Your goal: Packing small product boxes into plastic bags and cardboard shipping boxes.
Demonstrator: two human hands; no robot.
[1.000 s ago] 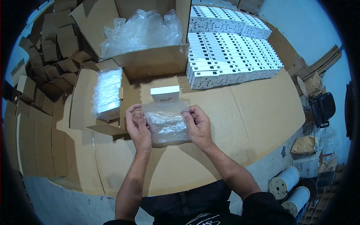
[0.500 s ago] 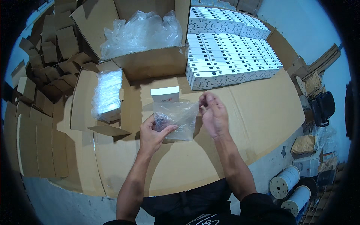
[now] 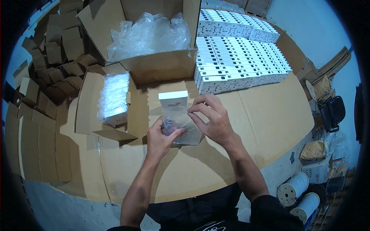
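A clear plastic bag [image 3: 189, 135] is held above the table in front of me. My left hand [image 3: 160, 138] is closed around its left side, thumb pressed across the crumpled film. A slim white box [image 3: 173, 99] shows its top beyond the bag's upper edge; I cannot tell whether its lower part is inside the bag or behind it. My right hand [image 3: 210, 119] is closed in a pinch, thumb and fingertips together at the bag's upper right edge, just beside the white box.
A small open carton [image 3: 86, 115] of film-wrapped white boxes [image 3: 114, 96] stands to the left. Behind it, a large carton [image 3: 162, 65] holds loose clear bags [image 3: 150, 36]. Stacked white boxes [image 3: 239, 69] fill the back right. Folded cardboard cartons [image 3: 42, 146] crowd the far left.
My right hand has moved left, from beside the bag's right corner to a pinch near the white box. The bag's right part has drawn in, and its spread has narrowed.
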